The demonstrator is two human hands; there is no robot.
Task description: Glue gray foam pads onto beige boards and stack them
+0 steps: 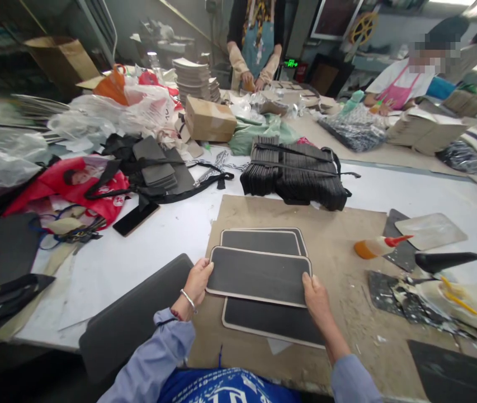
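A dark rectangular panel (pixel 259 275) with rounded corners and a pale border is held level between my two hands. At its left end, my left hand (pixel 197 282) grips the edge, thumb on top. My right hand (pixel 316 296) pinches the opposite end the same way. Beneath and behind it lie similar bordered panels (pixel 263 239), partly covered by the held one. Another such panel (pixel 274 323) shows on the near side. All of them are over a brown board (pixel 347 235). Left of my left hand rests a larger plain dark panel (pixel 137 310).
Bundled dark strips (pixel 297 170) stand beyond the board. To the right are a glue bottle (pixel 374 248) with a red nozzle, a black-handled tool (pixel 445 261) and a glue-smeared scrap (pixel 410 299). A phone (pixel 136 218) lies left. Two co-workers (pixel 259 45) work across the table.
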